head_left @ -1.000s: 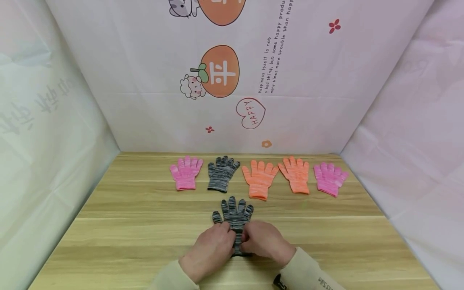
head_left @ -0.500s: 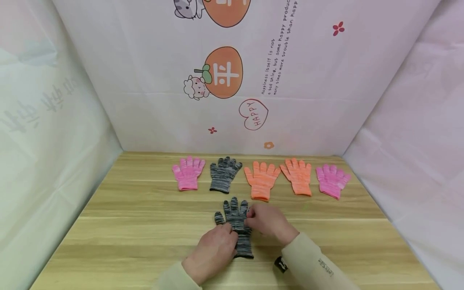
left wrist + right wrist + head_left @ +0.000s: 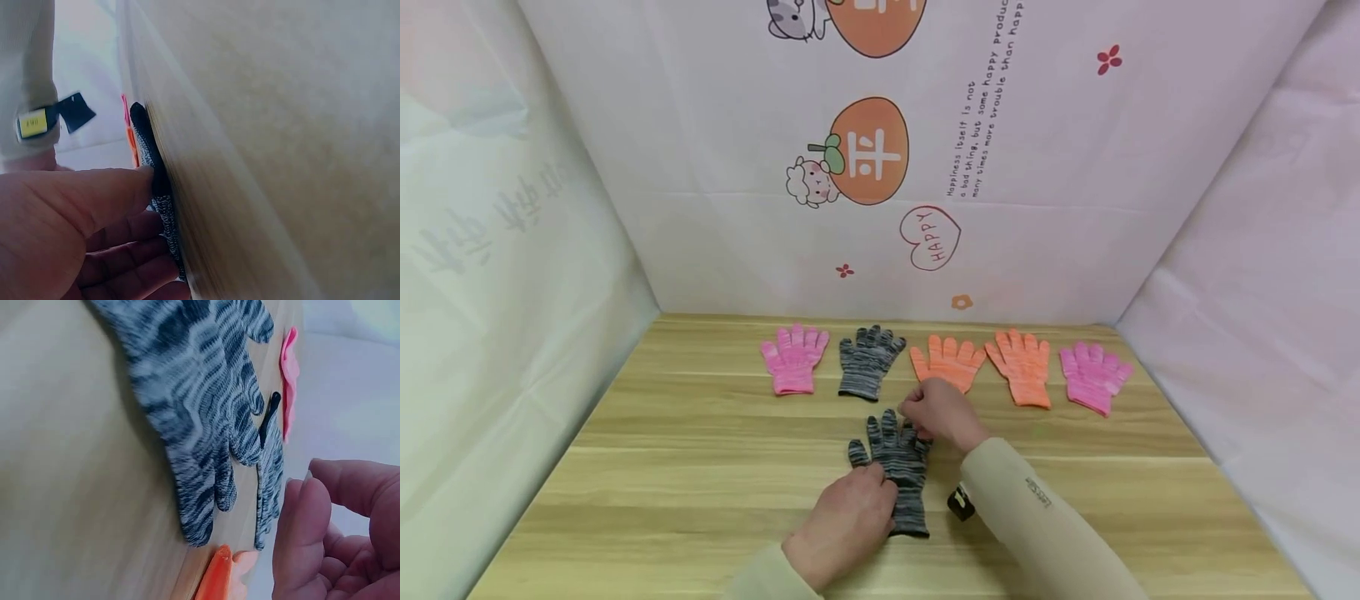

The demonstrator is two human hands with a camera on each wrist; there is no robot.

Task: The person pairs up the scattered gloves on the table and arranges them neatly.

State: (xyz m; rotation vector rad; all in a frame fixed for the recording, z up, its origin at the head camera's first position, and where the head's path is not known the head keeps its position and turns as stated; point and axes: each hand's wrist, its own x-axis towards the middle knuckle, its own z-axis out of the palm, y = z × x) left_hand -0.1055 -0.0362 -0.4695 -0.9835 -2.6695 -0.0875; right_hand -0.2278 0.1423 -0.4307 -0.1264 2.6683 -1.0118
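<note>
A black-and-grey knit glove (image 3: 912, 504) lies flat at the middle of the table, fingers pointing away and cuff towards me. My left hand (image 3: 853, 510) rests on its left side. In the left wrist view, its thumb and fingertips press along the glove (image 3: 164, 209). My right hand (image 3: 943, 412) hovers over the glove's right fingertips, covering part of an orange glove (image 3: 950, 360) behind. From the right wrist view, its thumb and index finger nearly meet, the other fingers loosely bent; nothing sits between them, and the dark glove (image 3: 187, 412) is apart from this hand (image 3: 350, 531).
Along the back of the wooden table (image 3: 700, 467) lie a pink glove (image 3: 793, 360), another black-and-grey glove (image 3: 868, 362), a second orange glove (image 3: 1024, 368) and a pink glove (image 3: 1093, 377) at the right. White printed cloth walls (image 3: 737, 250) close off the back and sides.
My right hand has moved away from the glove's cuff, up along its right side to beyond the fingertips. The left hand stays at the glove's left side. The head view has shifted slightly.
</note>
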